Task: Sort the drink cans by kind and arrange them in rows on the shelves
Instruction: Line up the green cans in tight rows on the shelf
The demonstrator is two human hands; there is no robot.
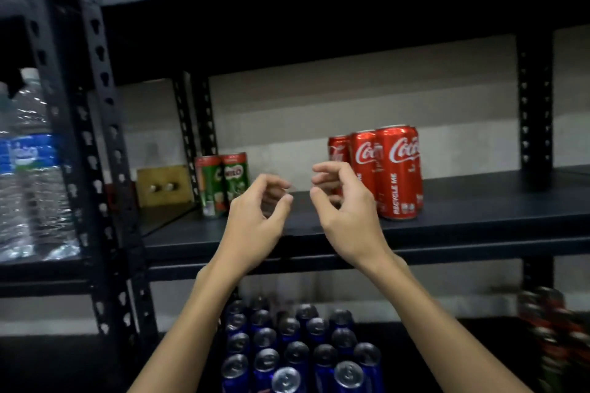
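Both of my hands are raised in front of the middle shelf (447, 217) and hold nothing. My left hand (255, 220) has its fingers loosely curled, thumb apart from them. My right hand (346, 210) is in the same relaxed curl, just beside the red cola cans (397, 172) but not touching them.

Location of the cans:
- The red cola cans stand upright in a tight group toward the right of the middle shelf, touching one another. At least three are visible; any behind them are hidden.
- Two green Milo cans (223, 183) stand upright side by side at the left end of the same shelf, well apart from the red group.
- Blue cans (297, 351) stand packed in rows on the shelf below, seen from above by their silver tops.
- A blurred cluster of red and dark cans (552, 325) sits at the lower right; I cannot tell their kind.

Handling, as I judge it: the cans look sealed, so each should be rigid, moderately heavy for its size, and smooth-walled. I would take each round the middle of the body with fingers and thumb opposed, not by the rim. The tall, slim cans are likely to tip if nudged, so neighbours in a packed row need clearance on lifting.

Other storage: the rack to the left holds water bottles (28, 169) with blue labels. A small brown box-like item (161, 185) sits behind the Milo cans.
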